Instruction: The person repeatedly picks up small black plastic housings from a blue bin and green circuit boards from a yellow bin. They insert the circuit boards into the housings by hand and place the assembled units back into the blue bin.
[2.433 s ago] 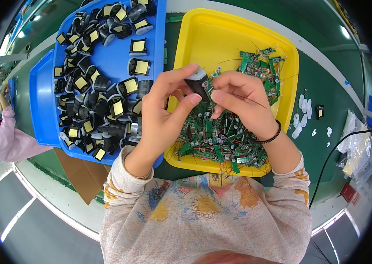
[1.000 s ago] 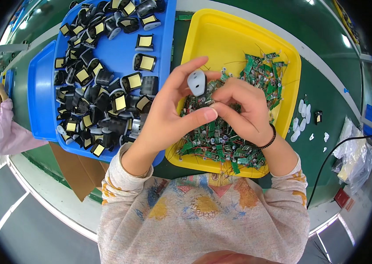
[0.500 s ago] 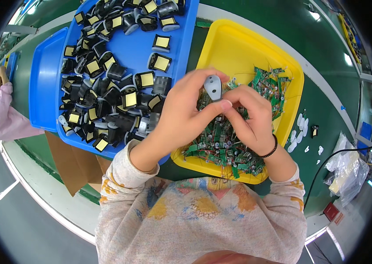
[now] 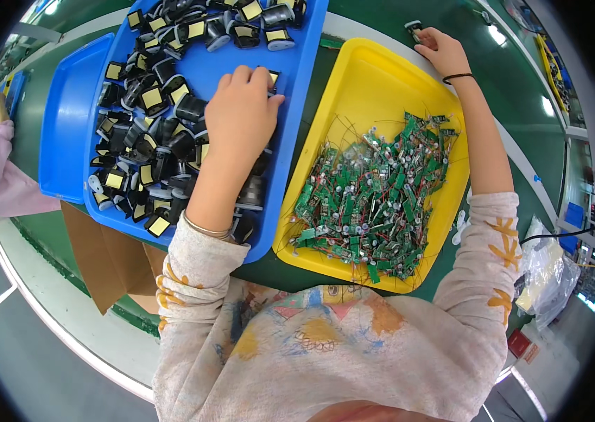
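Observation:
My left hand (image 4: 241,109) reaches into the blue tray (image 4: 294,91). Its fingers curl over a black plastic housing with a pale yellow pad (image 4: 274,76), mostly hidden beneath them. Far to the right, beyond the yellow tray (image 4: 329,77), my stretched-out right hand (image 4: 444,53) pinches a small black-and-grey housing (image 4: 413,29) by its near end, at the green table surface. Many similar black housings (image 4: 151,98) with grey end caps and yellow pads lie heaped in the blue tray. Small green circuit boards (image 4: 375,204) with thin wires fill much of the yellow tray.
A second blue tray (image 4: 65,119) sits at the left, with a cardboard box (image 4: 104,260) below it. White pieces (image 4: 460,225) show partly behind my right sleeve. Clear plastic bags (image 4: 547,278) lie at the right edge. A co-worker in a pink sleeve (image 4: 5,176) is far left.
My hands have parted from over the yellow tray, where they held a grey-capped piece. The left has moved into the blue tray, the right to the far right. The trays have shifted slightly in view.

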Tool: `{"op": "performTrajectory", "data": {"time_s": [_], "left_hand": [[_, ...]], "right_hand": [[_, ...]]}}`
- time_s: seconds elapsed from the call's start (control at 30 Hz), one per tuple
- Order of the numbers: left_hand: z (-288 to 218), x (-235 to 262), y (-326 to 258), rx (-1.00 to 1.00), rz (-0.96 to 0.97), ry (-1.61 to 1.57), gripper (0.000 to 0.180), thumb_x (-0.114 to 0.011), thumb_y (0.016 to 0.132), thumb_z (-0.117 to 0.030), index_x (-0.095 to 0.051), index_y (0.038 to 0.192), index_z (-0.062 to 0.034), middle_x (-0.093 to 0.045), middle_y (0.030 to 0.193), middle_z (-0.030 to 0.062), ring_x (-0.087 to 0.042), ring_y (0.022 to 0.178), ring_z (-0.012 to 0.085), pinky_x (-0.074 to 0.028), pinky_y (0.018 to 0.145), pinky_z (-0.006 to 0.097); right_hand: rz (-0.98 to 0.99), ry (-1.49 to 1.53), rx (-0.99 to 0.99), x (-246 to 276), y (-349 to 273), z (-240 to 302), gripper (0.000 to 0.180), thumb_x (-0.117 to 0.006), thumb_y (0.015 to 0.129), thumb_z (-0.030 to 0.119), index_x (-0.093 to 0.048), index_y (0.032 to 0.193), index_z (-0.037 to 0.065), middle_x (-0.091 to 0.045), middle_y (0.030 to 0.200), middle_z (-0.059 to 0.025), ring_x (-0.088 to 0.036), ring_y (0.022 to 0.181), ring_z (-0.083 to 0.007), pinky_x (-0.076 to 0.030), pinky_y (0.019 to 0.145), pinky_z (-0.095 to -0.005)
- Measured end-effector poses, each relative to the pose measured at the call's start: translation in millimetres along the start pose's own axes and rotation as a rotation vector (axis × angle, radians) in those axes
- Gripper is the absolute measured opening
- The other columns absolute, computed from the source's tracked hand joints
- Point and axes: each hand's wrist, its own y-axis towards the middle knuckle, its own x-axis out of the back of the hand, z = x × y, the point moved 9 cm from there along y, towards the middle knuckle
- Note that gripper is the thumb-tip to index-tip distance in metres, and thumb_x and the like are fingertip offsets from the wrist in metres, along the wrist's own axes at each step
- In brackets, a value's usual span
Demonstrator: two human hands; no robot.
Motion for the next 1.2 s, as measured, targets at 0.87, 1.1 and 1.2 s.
{"op": "performTrajectory", "data": {"time_s": [0.87,1.1,1.2], "left_hand": [[-38.5,-0.3,-30.0,0.308,0.210,-1.409,0.026,-0.061,0.080,-0.010,-0.054,0.101,0.0035,-0.057,0.089,0.0069,-0.053,0.083,0.0102,-0.045,0.073,0.022],[-49.2,0.0,-32.7,0.238,0.196,-1.414,0.022,-0.056,0.082,-0.007,-0.052,0.102,0.0018,-0.055,0.090,0.0048,-0.056,0.083,0.0115,-0.050,0.074,0.028],[-50.3,-3.6,-35.4,0.310,0.234,-1.501,0.022,-0.059,0.080,-0.003,-0.051,0.100,0.0023,-0.054,0.092,0.0054,-0.052,0.089,0.0110,-0.048,0.074,0.024]], "right_hand": [[-0.009,0.419,0.265,55.8,-130.2,151.8,0.009,-0.055,0.079,0.007,-0.054,0.085,0.002,-0.058,0.074,-0.0090,-0.057,0.071,-0.0240,-0.045,0.066,-0.0320],[0.032,1.145,-0.093,28.9,-141.8,175.9,0.013,-0.052,0.081,0.005,-0.053,0.093,-0.001,-0.057,0.080,-0.0093,-0.059,0.069,-0.0160,-0.047,0.062,-0.0226],[-0.002,1.025,-0.057,25.7,-141.9,183.0,0.015,-0.052,0.081,0.004,-0.054,0.095,0.000,-0.056,0.082,-0.0103,-0.058,0.070,-0.0176,-0.047,0.061,-0.0236]]}}
